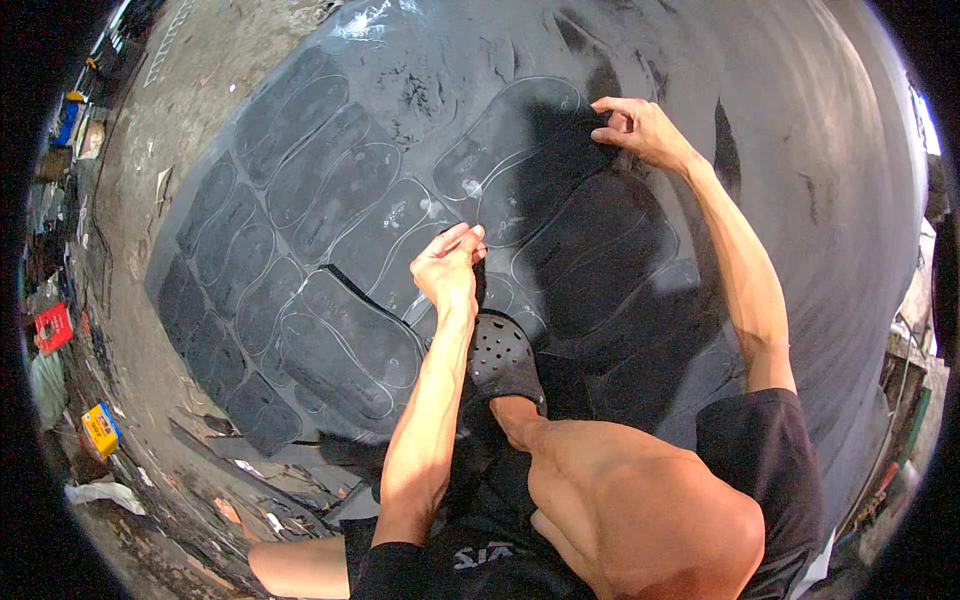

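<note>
Left hand (447, 268) fingers curled shut, gripping black rubber sheet (400, 130) cut edge at centre; right hand (637, 127) fingers pinch sole-shaped cutout (540, 150) upper right. Fingertips hidden underneath.

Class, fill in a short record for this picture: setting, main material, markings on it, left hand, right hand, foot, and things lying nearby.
Setting: dirty concrete floor, seen from above
Main material: large black rubber sheet spread on the floor
Markings: many white sole outlines drawn in rows
Left hand: fingers bent, pressing on the sheet at a cut edge
Right hand: pinching a black sole-shaped piece
Foot: in a black perforated clog, standing on the sheet
Nearby: red box, yellow box, paper scraps
</note>
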Demonstrator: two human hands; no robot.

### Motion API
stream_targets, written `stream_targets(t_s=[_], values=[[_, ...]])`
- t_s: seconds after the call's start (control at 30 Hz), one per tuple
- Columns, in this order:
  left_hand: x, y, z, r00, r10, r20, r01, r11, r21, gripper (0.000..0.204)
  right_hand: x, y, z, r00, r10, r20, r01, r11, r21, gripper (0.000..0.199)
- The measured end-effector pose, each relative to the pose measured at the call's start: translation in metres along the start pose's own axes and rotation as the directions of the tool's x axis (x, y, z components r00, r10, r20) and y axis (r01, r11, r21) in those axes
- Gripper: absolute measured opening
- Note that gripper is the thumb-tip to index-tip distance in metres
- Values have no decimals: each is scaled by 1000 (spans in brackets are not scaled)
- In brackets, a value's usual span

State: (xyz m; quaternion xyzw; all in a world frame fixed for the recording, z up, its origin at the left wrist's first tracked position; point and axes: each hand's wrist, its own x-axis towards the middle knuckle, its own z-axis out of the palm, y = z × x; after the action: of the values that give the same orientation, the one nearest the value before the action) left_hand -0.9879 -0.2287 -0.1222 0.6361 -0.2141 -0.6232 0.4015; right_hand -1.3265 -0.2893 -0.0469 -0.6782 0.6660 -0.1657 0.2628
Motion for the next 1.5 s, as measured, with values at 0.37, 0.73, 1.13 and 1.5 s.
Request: stream_targets(t_s=[0.37,0.73,1.13,1.5], values=[[-15,6,2,755,472,455,-595,203,777,57,-5,-58,37,959,-45,-280,-42,954,-297,56],[-4,85,-199,762,648,-5,-243,292,925,72,8,-86,110,978,-155,-138,54,831,-553,62],[-6,69,-293,843,537,30,-146,176,974,79,-65,-205,196,964,-262,-46,260,965,-43,55],[-98,72,-205,733,676,-72,-416,531,739,30,-53,-277,244,906,-407,111,326,843,428,85]])
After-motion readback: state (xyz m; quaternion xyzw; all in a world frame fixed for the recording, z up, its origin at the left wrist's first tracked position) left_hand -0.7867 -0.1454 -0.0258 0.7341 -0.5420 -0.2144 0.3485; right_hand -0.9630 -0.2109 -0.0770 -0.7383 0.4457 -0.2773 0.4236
